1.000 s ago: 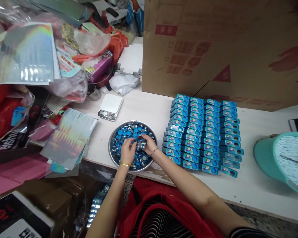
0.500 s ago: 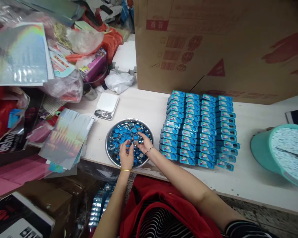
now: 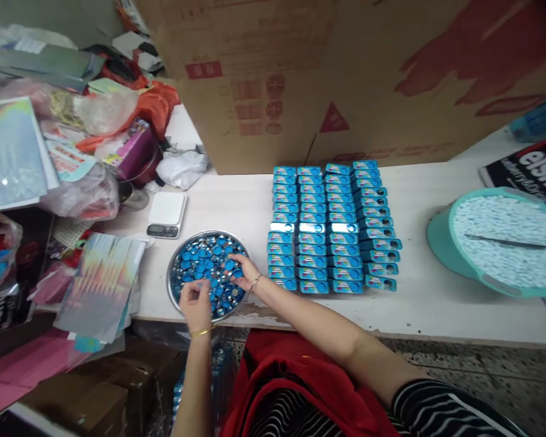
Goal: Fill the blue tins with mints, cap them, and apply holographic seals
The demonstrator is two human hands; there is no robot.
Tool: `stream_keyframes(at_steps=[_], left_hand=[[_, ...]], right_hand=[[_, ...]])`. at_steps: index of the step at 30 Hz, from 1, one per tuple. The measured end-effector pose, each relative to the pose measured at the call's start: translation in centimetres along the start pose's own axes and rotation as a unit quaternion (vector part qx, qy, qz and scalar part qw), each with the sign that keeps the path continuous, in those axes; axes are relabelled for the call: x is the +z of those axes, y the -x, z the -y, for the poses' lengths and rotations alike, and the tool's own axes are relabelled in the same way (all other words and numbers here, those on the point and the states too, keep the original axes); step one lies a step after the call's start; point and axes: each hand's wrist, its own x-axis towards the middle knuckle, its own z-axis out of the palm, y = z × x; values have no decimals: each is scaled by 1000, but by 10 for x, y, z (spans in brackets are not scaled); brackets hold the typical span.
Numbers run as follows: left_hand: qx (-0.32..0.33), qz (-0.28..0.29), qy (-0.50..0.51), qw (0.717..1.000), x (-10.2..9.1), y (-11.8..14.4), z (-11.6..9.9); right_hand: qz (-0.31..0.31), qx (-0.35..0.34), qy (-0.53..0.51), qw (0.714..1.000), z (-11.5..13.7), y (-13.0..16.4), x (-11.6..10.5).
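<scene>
A round metal bowl (image 3: 169,285) holds many small blue-and-silver round caps (image 3: 201,267). Over its right side, my right hand (image 3: 243,274) has its fingers closed round a few of these caps, one blue face showing. My left hand (image 3: 195,306) is at the bowl's front left, fingers curled with the tips together; whatever they may pinch is too small to make out. Right of the bowl stand several rows of blue flat boxes (image 3: 313,261) on end. Dark openings show on the tops of many boxes in the rightmost row (image 3: 381,255).
A small white scale (image 3: 167,209) lies behind the bowl. At the right stands a teal bucket (image 3: 441,243) of small pale pieces, with a dark thin tool (image 3: 509,243) on top. A big cardboard box (image 3: 300,79) backs the table. Bags and silvery sheets (image 3: 102,285) crowd the left.
The view has swung to the right, showing more of the bucket. My hands have moved apart over the bowl, and caps now show plainly in my right hand.
</scene>
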Motion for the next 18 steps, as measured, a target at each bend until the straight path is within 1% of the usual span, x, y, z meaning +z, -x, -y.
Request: stream_keyframes(at_steps=[1,2,3,4,5,7,8,9,10,12,13,15,16,18], left_hand=[[-29,4,-1,1000,-2,-4,-2],[-45,17,-17,999,-2,-7,-4],[-56,46,-26,997,0,-10,-7],[-60,58,-11,996,7,-12,-11],[-67,57,1,996,17,-12,-16],[-78,73,13,994,48,-7,-30],[-82,91,22,992,69,0,-39],[-84,122,30,989,93,9,-49],[-82,161,39,983,120,19,-60],[-63,255,37,964,179,43,-84],[-41,297,15,954,211,55,-96],[36,364,-51,929,278,75,-120],[76,386,-112,913,311,82,-131],[108,392,-161,899,374,92,-152]], right_hand=[[9,2,-1,1000,5,7,-3],[23,8,1,1000,11,15,-8],[42,16,5,999,18,24,-14],[71,28,14,997,27,34,-22],[93,32,22,995,36,45,-31],[115,11,40,993,59,72,-56],[110,-17,47,993,72,88,-72],[100,-50,55,992,85,106,-88],[85,-85,62,991,99,124,-106],[55,-147,66,985,126,161,-142],[37,-173,62,982,140,178,-161],[-1,-215,47,976,166,209,-195],[-18,-233,40,971,178,222,-211],[-39,-262,31,964,200,243,-237]])
